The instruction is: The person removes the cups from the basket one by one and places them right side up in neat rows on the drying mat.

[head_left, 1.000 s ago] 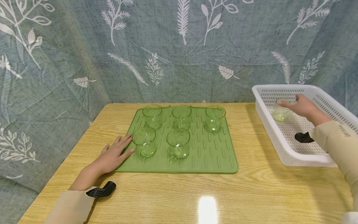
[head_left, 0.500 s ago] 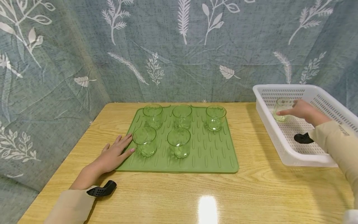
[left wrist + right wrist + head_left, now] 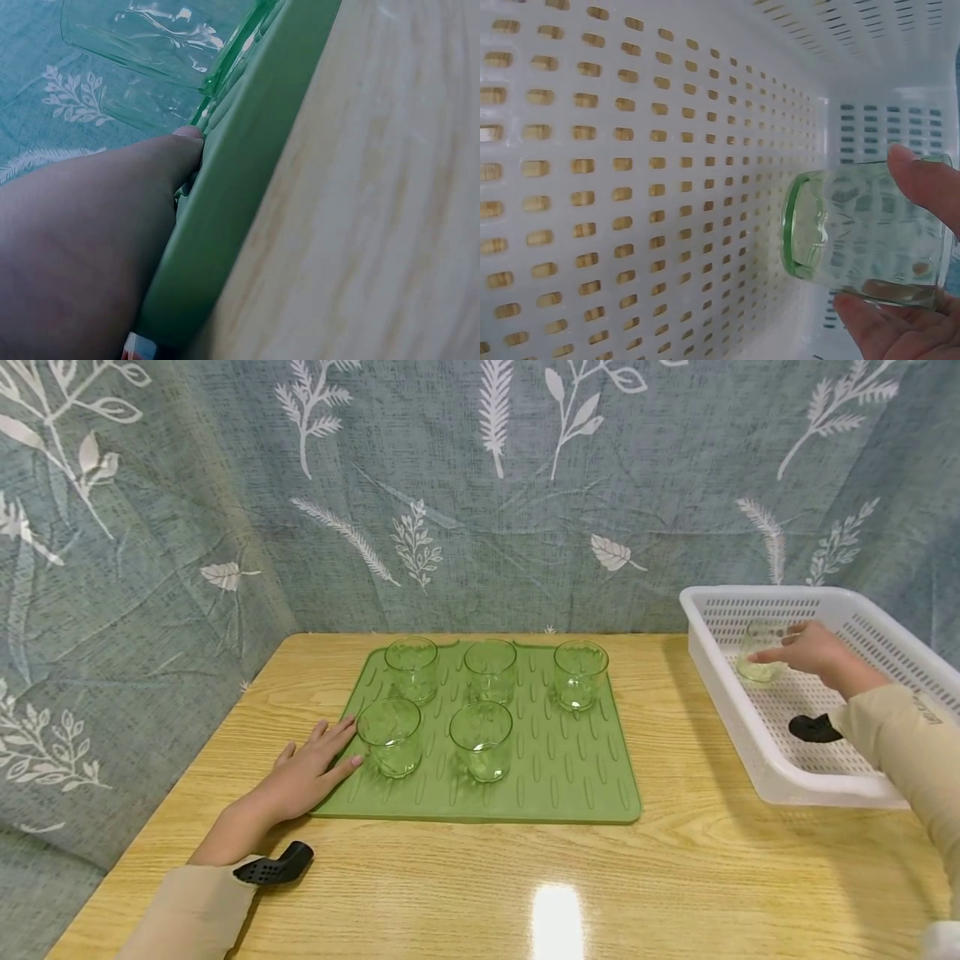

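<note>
In the head view, my right hand [image 3: 813, 656] is inside the white basket and grips a clear green-tinted glass [image 3: 759, 668]. The right wrist view shows thumb and fingers on opposite sides of this glass [image 3: 855, 225], its far end close to the basket floor; whether it touches is unclear. My left hand [image 3: 311, 772] rests, fingers extended, at the left edge of the green ribbed mat [image 3: 570, 793]. Beside its fingertips stands a glass [image 3: 390, 739] on the mat. Several matching glasses share the mat, among them a front one [image 3: 482, 743] and a back-right one [image 3: 580, 677].
The white perforated basket [image 3: 723, 727] stands on the wooden table [image 3: 420, 885], right of the mat. A patterned blue-grey curtain [image 3: 450, 560] hangs behind and to the left. Black wrist mounts [image 3: 276, 866] are worn at both wrists.
My right thumb has moved from near the top of the glass in the basket to lower on its side. The left hand and the glasses on the mat stay put.
</note>
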Tool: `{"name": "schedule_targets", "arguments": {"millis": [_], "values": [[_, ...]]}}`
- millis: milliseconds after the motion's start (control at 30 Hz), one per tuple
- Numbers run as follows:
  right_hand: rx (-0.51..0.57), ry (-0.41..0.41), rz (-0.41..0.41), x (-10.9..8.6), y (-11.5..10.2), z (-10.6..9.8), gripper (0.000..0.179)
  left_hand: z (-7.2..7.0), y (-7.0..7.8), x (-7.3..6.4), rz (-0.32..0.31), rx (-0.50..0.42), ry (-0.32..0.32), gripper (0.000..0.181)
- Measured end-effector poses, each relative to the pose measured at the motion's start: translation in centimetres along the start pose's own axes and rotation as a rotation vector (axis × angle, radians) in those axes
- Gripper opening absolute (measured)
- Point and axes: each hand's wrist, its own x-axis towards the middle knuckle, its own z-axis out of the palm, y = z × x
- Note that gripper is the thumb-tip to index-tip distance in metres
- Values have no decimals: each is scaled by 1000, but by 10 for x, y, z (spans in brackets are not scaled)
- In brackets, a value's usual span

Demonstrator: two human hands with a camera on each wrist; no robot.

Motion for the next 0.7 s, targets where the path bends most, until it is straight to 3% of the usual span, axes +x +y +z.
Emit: {"name": "schedule_targets", "arguments": {"millis": [333,700], "values": [[35,36,12,-9,-9,-8,110,-1,-1,0,2,5,3,72],[90,91,-32,-13,-21,-18,111,-1,-1,-2,4,7,2,72]]}}
